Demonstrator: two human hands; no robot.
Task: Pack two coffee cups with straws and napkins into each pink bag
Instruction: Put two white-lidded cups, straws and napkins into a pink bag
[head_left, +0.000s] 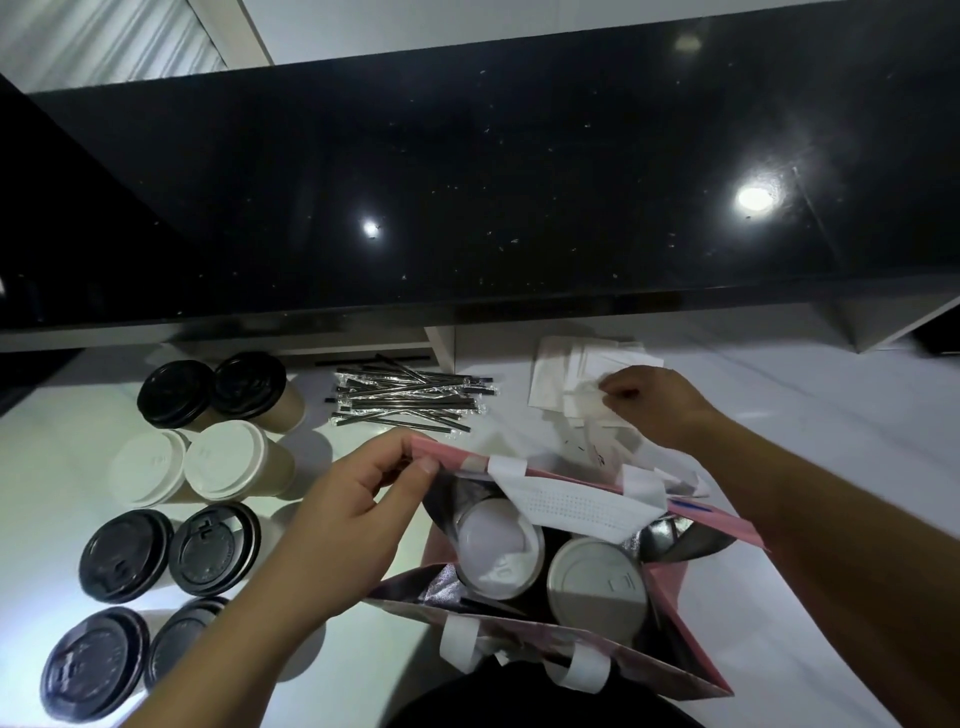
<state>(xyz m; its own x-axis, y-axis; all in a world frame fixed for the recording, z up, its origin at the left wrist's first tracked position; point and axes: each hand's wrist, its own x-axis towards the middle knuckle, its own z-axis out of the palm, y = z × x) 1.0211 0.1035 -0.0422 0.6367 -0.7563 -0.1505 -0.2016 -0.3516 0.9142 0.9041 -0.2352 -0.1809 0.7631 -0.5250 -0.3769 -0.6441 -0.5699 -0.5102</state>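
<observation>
An open pink bag (701, 670) with white handles stands at the counter's near edge. Inside it two white-lidded coffee cups (496, 548) (597, 587) stand side by side, and a white napkin (576, 509) lies across its far rim. My left hand (358, 514) pinches the bag's far left rim and holds it open. My right hand (660, 402) reaches beyond the bag to the napkin pile (571, 369), fingers closed on a napkin there. A heap of wrapped black straws (410, 397) lies left of the napkins.
Several more lidded cups stand in pairs on the left: black-lidded ones (213, 389) at the back, white-lidded ones (197, 465) in the middle, black-lidded ones (171, 553) nearer me. A raised glossy black counter (467, 182) overhangs the back of the white worktop (805, 431).
</observation>
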